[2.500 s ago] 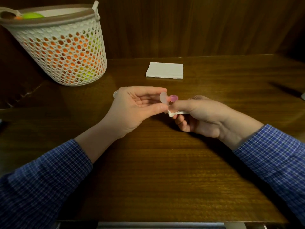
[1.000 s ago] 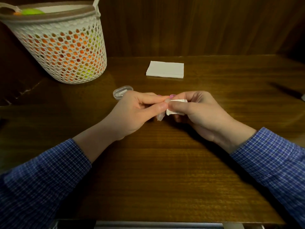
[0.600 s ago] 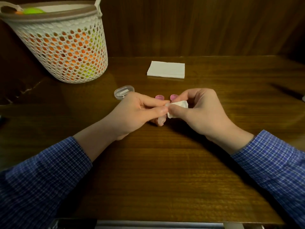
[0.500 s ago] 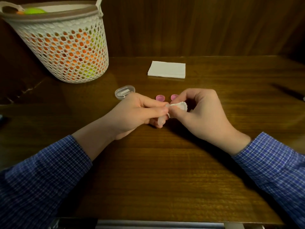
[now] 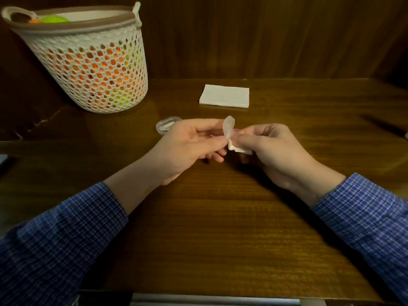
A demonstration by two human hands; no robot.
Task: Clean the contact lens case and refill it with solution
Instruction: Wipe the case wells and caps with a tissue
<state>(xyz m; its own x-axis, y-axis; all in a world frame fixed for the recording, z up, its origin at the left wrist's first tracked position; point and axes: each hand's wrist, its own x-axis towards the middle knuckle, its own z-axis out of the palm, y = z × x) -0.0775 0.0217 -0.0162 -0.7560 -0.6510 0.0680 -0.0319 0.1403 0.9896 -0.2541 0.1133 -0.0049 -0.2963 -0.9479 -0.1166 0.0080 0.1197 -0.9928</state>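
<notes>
Wooden table [image 5: 220, 217], lens case [image 5: 228, 127] now raised upright; pink caps hidden

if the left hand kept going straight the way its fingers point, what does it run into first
Its fingers point right, so the left hand, pinching the clear lens case, would most likely meet the right hand and the wad of tissue that hand pinches against the case. They are already almost touching.

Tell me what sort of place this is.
Probably a home desk or dressing nook, not a lab or shop: a dark polished wooden tabletop backed by wood panelling, a white perforated plastic basket holding orange and green items, and a folded white paper napkin.
</notes>
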